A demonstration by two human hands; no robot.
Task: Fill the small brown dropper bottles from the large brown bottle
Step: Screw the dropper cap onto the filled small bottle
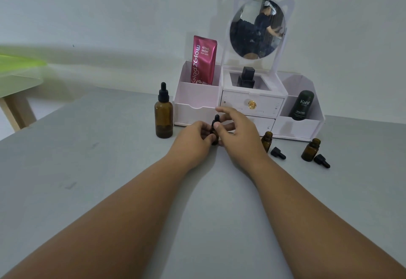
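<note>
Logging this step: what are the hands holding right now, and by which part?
One small dropper bottle: the left hand grips its body, and the right hand pinches its black dropper cap.

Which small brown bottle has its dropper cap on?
The small bottle between the left hand and right hand; the two open bottles further right have caps lying beside them.

Small dropper bottle [215, 122] held upright on the desk [105, 169] by left hand [194, 135] and right hand [238, 130]; large brown bottle [164, 116] standing to its left
</note>
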